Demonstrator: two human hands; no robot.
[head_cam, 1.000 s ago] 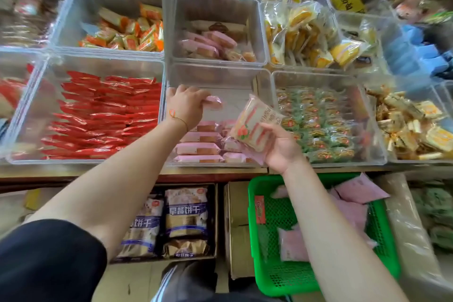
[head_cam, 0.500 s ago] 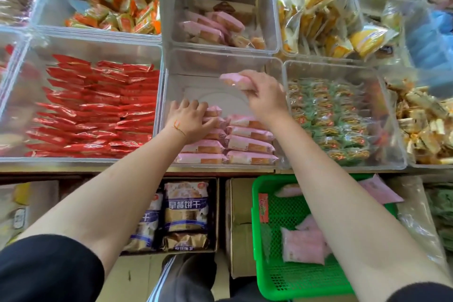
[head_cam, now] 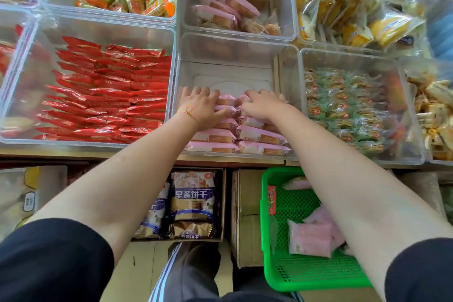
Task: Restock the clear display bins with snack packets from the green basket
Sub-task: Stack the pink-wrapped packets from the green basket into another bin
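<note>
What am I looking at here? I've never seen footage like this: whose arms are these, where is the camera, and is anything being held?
There is no machine; a person wears a wide-angle camera on the head, looking forward and down, so you see their own arms. The left hand and right hand both lie on rows of pink packets in the middle clear bin, fingers fairly flat, apparently pressing the packets into place rather than gripping any. Neighbouring bins hold red packets and green packets. Below the shelf edge, a green basket by the person's legs has a few more pink packets in it, and a cardboard box holds biscuit bags.
</note>
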